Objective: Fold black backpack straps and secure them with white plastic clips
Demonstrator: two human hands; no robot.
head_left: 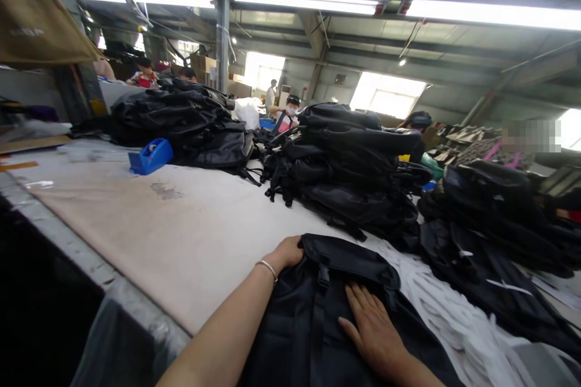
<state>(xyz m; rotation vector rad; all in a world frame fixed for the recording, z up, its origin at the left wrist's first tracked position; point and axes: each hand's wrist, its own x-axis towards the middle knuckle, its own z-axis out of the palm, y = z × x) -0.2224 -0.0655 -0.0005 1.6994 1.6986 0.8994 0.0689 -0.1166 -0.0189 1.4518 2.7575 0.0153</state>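
Observation:
A black backpack (pixel 318 314) with a flap and a buckled strap lies before me on the pale tabletop, its lower end cut off by the frame. At the flap's upper left corner, my left hand (pixel 289 251) grips the edge, its fingertips tucked out of sight behind the fabric. A bracelet circles that wrist. My right hand (pixel 373 328) lies flat on the front of the bag just below the flap, fingers stretched out and thumb apart. The black buckle (pixel 324 273) sits between the two hands.
Piles of black bags stand along the far side (pixel 195 121), in the middle (pixel 349 163) and at right (pixel 503 224). A blue tape dispenser (pixel 152 156) sits on the table (pixel 136 230). White strips (pixel 445 308) lie right of the backpack. Several people work beyond.

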